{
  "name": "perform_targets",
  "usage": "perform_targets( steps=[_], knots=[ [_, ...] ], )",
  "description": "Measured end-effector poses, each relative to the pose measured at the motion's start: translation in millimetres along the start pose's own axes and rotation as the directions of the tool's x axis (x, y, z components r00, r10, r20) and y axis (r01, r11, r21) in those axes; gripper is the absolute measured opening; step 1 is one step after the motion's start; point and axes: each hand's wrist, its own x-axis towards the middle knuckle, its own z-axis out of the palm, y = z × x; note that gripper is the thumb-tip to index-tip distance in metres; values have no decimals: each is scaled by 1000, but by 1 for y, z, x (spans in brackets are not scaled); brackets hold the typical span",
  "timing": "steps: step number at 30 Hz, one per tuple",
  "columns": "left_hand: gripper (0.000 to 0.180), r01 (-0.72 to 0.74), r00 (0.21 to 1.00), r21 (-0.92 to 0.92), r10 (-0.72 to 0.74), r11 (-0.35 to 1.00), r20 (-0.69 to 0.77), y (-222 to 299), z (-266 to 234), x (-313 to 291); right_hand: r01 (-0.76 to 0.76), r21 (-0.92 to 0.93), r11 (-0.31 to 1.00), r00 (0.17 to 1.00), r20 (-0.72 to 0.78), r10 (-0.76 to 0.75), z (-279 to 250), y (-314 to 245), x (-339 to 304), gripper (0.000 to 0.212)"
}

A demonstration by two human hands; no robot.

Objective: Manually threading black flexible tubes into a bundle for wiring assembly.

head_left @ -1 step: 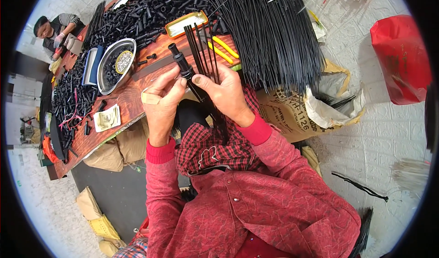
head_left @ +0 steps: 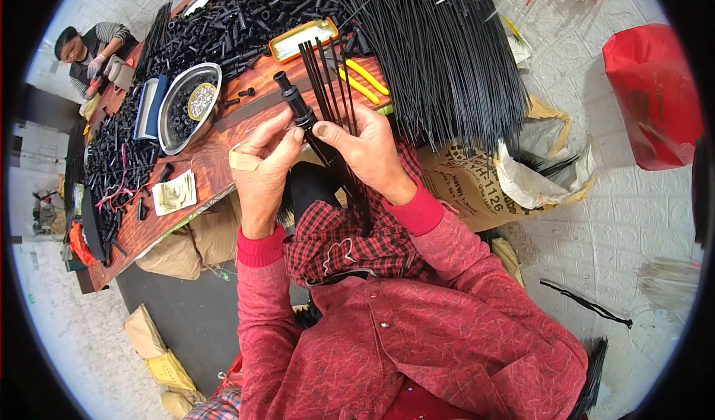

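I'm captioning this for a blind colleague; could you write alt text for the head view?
A person's left hand pinches a black tubular part while the right hand grips thin black rods. Beyond, a wooden table holds heaped black parts and piled long rods, with a co-worker at far left.

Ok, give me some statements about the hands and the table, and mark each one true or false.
1. The left hand grips a black tubular part. True.
2. The right hand is empty. False: it holds thin black rods.
3. A yellow-handled tool lies on the table. True.
4. The red bag is on the table. False: it is off the table, toward the picture's right edge.
5. The oval metal tray is on the table. True.
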Motion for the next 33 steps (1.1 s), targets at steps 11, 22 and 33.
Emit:
perform_targets(
  steps=[11, 22, 33],
  knots=[
    [35, 19, 999, -23, -18, 1000, 51, 2, -9, 3, -144, 184, 972, 981, 157, 115, -7, -10, 5, 25],
    [35, 2, 997, -53, 2, 999, 77, -2, -12, 3, -138, 221, 965, 977, 191, 96, -6, -12, 2, 31],
    [38, -21, 994, 10, 20, 1000, 107, 1, -5, -1, -30, 30, 999, 997, 69, 28, -7, -3, -1, 28]
  ],
)
